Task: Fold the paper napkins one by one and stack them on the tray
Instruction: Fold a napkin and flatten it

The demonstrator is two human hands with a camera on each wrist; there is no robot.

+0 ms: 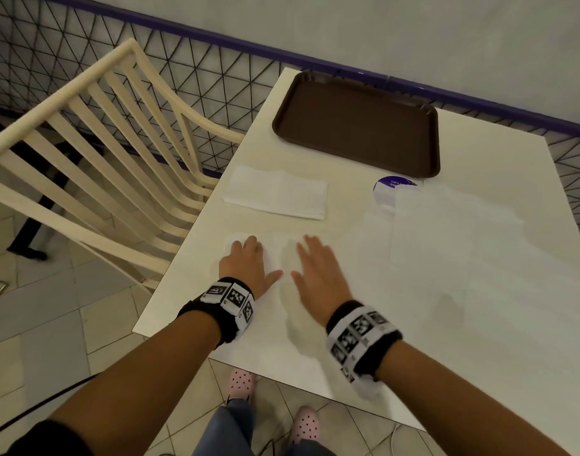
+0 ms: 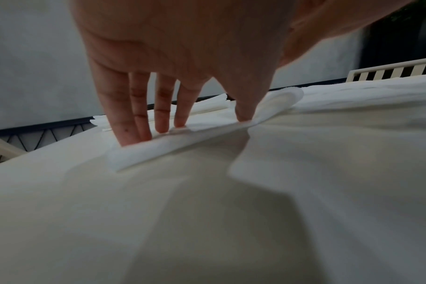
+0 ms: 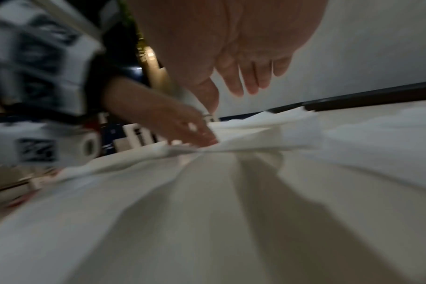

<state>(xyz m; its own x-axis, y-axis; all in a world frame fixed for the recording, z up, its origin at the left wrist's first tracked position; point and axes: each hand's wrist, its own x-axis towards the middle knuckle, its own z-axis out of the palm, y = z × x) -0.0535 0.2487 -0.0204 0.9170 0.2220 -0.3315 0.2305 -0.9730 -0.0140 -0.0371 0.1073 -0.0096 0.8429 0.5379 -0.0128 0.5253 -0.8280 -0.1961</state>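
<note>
A brown tray stands at the far side of the white table, its floor bare. A white napkin lies near the front left edge under both hands. My left hand presses it flat with straight fingers and thumb, and part of the napkin is doubled over beneath them. My right hand is beside it with straight fingers, which hover just above the paper in the right wrist view. A stack of folded napkins lies beyond the hands. Unfolded napkins are spread at the right.
A cream slatted chair stands close to the table's left edge. A black wire fence with a purple rail runs behind the table. A round purple sticker shows between the tray and the spread napkins. My feet are under the front edge.
</note>
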